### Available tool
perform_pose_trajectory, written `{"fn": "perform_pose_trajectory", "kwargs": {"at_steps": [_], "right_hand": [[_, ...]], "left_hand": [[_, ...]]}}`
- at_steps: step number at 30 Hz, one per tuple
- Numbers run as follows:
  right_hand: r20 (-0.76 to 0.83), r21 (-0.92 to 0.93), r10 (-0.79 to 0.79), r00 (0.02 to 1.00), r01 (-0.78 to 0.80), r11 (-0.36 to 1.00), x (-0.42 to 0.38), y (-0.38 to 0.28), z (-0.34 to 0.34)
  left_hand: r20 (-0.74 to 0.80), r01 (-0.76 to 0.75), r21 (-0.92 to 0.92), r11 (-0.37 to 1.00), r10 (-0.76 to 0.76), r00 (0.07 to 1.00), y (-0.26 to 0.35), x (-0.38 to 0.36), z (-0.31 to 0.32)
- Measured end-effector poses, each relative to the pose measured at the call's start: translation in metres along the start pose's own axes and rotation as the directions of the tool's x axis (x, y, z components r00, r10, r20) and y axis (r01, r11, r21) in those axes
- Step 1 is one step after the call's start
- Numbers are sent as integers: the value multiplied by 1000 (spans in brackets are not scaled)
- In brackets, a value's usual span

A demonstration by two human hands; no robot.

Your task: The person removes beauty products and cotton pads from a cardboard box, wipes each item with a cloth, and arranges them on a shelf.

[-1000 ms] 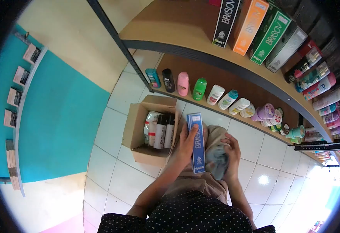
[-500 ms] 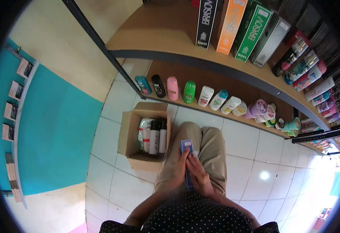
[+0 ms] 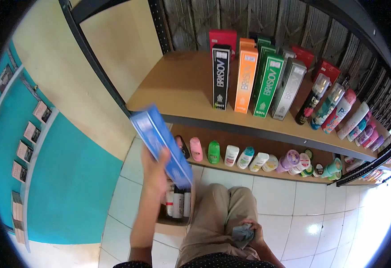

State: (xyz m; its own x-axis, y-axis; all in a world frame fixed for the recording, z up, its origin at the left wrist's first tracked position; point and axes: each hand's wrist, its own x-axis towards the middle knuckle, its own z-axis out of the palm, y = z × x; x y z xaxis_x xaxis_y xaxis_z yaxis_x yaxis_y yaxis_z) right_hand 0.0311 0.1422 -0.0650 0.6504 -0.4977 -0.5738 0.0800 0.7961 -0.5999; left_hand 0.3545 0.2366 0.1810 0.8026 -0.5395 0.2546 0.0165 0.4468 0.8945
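My left hand [image 3: 154,174] is closed around a long blue box [image 3: 165,149], slightly blurred by motion. The box is raised and tilted, its upper end near the left front corner of the wooden shelf [image 3: 184,100]. On my lap, my right hand [image 3: 256,228] grips a crumpled grey-blue cloth [image 3: 241,233]. Below the blue box stands an open cardboard carton [image 3: 171,228], partly covered by my forearm. Inside it are white bottles [image 3: 178,205], some with dark caps.
Brasov boxes in black [image 3: 221,78], orange [image 3: 246,80], green [image 3: 268,87] and silver [image 3: 289,89] stand on the upper shelf, with spray bottles [image 3: 327,105] to their right. Several shampoo bottles [image 3: 214,152] line the lower shelf. A wall rack [image 3: 48,147] is at left.
The blue box has gone from my lap up and left toward the shelf, in my left hand alone. My right hand stays low, now showing the cloth. The view has tilted up.
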Motion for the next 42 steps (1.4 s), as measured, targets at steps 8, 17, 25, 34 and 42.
{"fn": "perform_pose_trajectory", "kwargs": {"at_steps": [8,17,25,34,42], "right_hand": [[-15,-198,-45,999,41,979,1,6,-5],[13,-229,-26,1000,28,973,52,22,-53],[17,-268,57,998,-50,962,25,35,-51],[-25,-200,-15,1000,10,980,21,33,-42],[-87,-117,74,993,-84,990,-12,-10,14]], "left_hand": [[264,-159,46,986,141,954,-13,196,28],[318,-85,-37,996,92,943,-41,188,46],[353,-57,-70,996,78,932,-44,189,40],[348,-11,-37,999,23,937,-39,188,38],[281,-251,162,954,199,939,-18,172,9]]}}
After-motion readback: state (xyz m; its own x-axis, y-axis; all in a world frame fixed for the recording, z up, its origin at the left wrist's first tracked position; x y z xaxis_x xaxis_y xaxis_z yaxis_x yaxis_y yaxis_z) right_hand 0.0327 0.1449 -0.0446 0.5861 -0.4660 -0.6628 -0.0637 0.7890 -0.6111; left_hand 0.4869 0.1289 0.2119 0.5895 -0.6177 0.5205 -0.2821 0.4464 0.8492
